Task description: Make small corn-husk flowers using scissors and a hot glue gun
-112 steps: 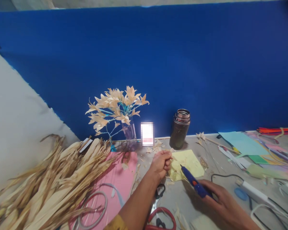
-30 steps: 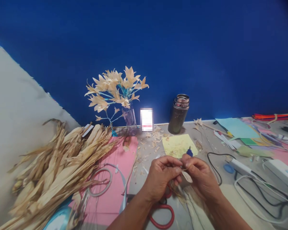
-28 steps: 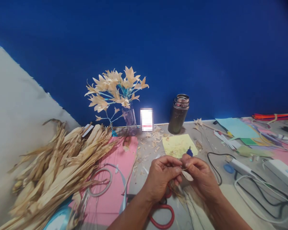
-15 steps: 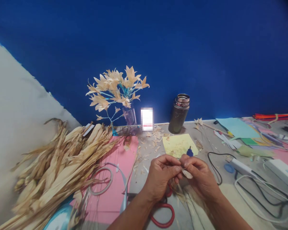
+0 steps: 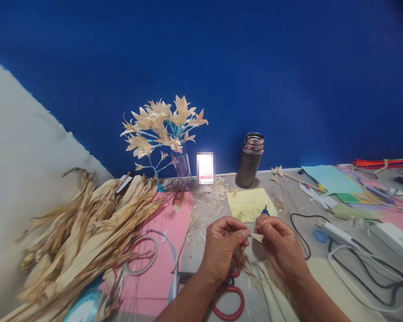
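A small pale husk piece (image 5: 256, 237) is held between the two hands now, its near end pinched by the fingertips of the left hand (image 5: 248, 233), its long axis laid sideways, dipping slightly toward the right hand (image 5: 260, 229). There, thumb and fingers are bunched beside the free end; whether anything is gripped cannot be told. The tip of a blue tool (image 5: 265, 211) is seen just beyond. Farther back on the surface (image 5: 204, 214), pale flowers (image 5: 161, 120) are held in a clear vase (image 5: 182, 170); a dark flask (image 5: 249, 166) is left uncapped, its contents hidden.
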A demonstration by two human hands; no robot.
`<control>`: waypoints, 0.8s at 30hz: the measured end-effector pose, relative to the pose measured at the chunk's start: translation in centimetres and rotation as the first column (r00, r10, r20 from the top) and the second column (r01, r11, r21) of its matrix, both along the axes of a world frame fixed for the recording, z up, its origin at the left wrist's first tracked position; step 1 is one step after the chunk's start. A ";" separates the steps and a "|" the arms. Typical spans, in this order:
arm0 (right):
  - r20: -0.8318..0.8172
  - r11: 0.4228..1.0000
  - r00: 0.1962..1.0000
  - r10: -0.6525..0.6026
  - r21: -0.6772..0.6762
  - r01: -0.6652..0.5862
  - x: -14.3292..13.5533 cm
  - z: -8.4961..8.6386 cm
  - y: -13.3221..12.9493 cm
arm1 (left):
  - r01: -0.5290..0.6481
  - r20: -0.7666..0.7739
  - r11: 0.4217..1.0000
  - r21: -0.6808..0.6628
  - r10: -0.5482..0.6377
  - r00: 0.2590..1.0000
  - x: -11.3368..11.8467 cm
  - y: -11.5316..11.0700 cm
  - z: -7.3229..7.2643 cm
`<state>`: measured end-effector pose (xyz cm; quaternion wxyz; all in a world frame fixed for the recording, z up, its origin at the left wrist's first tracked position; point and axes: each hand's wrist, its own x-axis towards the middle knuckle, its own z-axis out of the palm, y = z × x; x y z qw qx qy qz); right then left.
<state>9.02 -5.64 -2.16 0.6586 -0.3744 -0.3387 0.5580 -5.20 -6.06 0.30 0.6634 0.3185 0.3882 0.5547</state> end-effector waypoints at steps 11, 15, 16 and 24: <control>0.209 0.993 0.971 -0.119 0.033 0.114 0.1 -1.0 -0.3 | -0.070 -0.093 0.997 0.018 0.072 0.993 0.5 -0.4 -0.3; 0.261 0.991 0.956 -0.132 0.034 0.128 0.2 -1.2 -0.3 | -0.051 -0.023 0.999 -0.008 0.051 0.998 0.8 -0.5 -0.4; 0.263 0.991 0.955 -0.137 0.035 0.133 0.2 -1.2 -0.2 | -0.036 0.000 0.999 -0.012 0.036 0.999 0.8 -0.5 -0.4; 0.289 0.994 0.952 -0.106 0.018 0.106 0.4 -1.1 -0.2 | 0.109 -0.007 0.994 0.018 -0.109 0.994 -0.1 -0.4 -0.4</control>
